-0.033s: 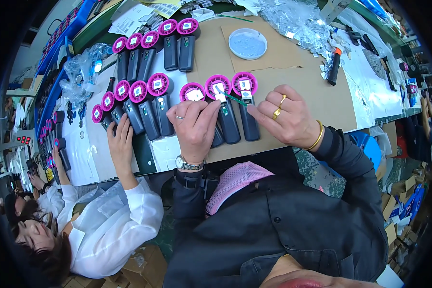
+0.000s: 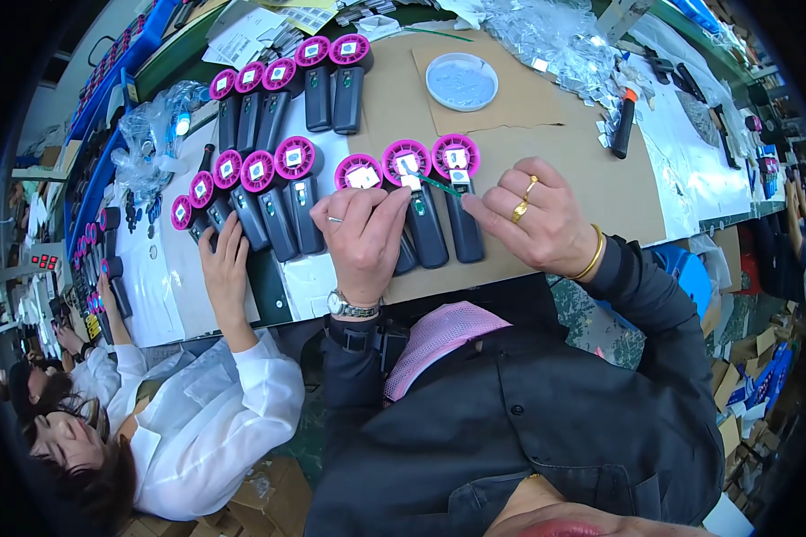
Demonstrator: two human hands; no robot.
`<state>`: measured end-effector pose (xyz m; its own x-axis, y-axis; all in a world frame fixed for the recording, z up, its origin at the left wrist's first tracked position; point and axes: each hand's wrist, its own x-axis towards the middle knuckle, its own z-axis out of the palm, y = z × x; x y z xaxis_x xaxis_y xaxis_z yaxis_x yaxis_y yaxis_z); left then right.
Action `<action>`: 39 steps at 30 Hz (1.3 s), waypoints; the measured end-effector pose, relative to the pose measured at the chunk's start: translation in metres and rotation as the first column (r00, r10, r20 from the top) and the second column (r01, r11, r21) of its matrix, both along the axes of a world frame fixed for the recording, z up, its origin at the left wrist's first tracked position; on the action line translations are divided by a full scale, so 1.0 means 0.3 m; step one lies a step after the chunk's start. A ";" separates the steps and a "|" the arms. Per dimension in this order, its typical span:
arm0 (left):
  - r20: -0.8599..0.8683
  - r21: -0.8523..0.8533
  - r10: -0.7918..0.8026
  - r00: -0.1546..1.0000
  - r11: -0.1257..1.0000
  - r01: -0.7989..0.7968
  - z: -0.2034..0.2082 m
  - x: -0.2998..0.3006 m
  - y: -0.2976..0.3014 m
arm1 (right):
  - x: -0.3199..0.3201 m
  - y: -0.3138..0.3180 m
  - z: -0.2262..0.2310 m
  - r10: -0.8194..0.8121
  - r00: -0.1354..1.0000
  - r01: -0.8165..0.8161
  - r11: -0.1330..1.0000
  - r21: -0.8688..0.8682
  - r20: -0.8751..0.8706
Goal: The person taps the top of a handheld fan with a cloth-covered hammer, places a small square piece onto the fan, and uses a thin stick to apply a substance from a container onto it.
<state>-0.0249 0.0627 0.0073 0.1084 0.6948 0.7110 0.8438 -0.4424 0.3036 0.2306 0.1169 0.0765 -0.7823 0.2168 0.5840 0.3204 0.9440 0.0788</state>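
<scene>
Three handheld devices with round pink heads and dark handles lie before me; the middle one (image 2: 430, 234) is between my hands. The fingers of my left hand (image 2: 363, 242) are pinched at a small white square piece (image 2: 410, 181) just below its pink head. My right hand (image 2: 537, 224) is closed on a thin green stick (image 2: 441, 185), whose far tip reaches that white piece. Beside it lies the right device (image 2: 467, 228), its head bearing a white square. My left hand partly hides the left device (image 2: 359, 172).
A round white dish (image 2: 462, 81) of bluish-grey paste stands on cardboard (image 2: 528, 103) beyond my hands. An orange-and-black handled tool (image 2: 625, 125) lies at right, near clear plastic bags (image 2: 546, 45). More pink-headed devices (image 2: 278, 201) lie left, where a co-worker's hand (image 2: 225, 268) rests.
</scene>
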 end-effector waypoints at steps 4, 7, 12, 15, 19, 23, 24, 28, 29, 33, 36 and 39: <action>0.015 0.004 0.010 1.000 1.000 -0.010 -0.008 0.003 -0.004 | 0.016 0.002 0.003 -0.018 0.993 0.017 1.000 -0.010 -0.117; 0.020 0.010 0.011 1.000 1.000 -0.011 -0.008 0.006 0.003 | 0.031 0.001 -0.007 -0.025 0.983 0.014 0.998 -0.062 -0.180; 0.030 0.016 0.035 0.999 0.999 -0.036 -0.007 0.006 0.008 | 0.033 0.001 -0.041 -0.011 0.990 0.006 0.999 -0.039 -0.143; 0.044 0.049 0.060 0.997 0.997 -0.062 -0.010 0.014 0.013 | 0.036 -0.015 -0.042 0.031 0.996 -0.035 0.998 -0.048 -0.085; 0.059 0.079 0.075 0.995 0.994 -0.080 -0.016 0.017 0.019 | 0.044 -0.027 -0.057 0.033 0.991 -0.042 0.997 -0.068 -0.128; 0.096 0.076 0.062 0.993 0.995 -0.070 -0.015 0.012 0.014 | 0.047 -0.023 -0.049 -0.078 0.955 0.018 0.979 -0.204 -0.286; 0.113 0.071 0.055 0.992 0.995 -0.064 -0.014 0.009 0.013 | 0.050 -0.020 -0.045 -0.078 0.955 0.019 0.979 -0.204 -0.287; 0.247 -0.011 0.182 0.952 0.983 -0.185 -0.019 -0.004 0.028 | 0.088 0.018 -0.032 -0.488 0.807 0.196 0.752 -0.629 -0.332; 0.249 -0.009 0.177 0.952 0.983 -0.181 -0.018 -0.002 0.031 | 0.108 0.051 -0.033 -0.569 0.768 0.233 0.676 -0.699 -0.293; 0.153 -0.112 0.177 0.972 0.981 -0.161 -0.005 0.015 0.054 | 0.164 0.209 -0.053 -0.728 0.660 0.288 0.472 -0.833 -0.185; 0.111 -0.067 0.146 0.983 0.988 -0.139 -0.008 -0.004 0.058 | 0.188 0.301 -0.076 -0.759 0.630 0.272 0.415 -0.868 -0.166; 0.227 -0.069 0.137 0.964 0.990 -0.124 -0.027 -0.007 0.060 | 0.176 0.361 -0.075 -0.767 0.636 0.391 0.418 -0.820 -0.087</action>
<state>-0.0270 0.0807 -0.0009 -0.1483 0.7298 0.6674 0.7976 -0.3107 0.5169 0.2833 0.2251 0.0538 -0.0244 0.9750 0.2207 0.6251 0.1871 -0.7578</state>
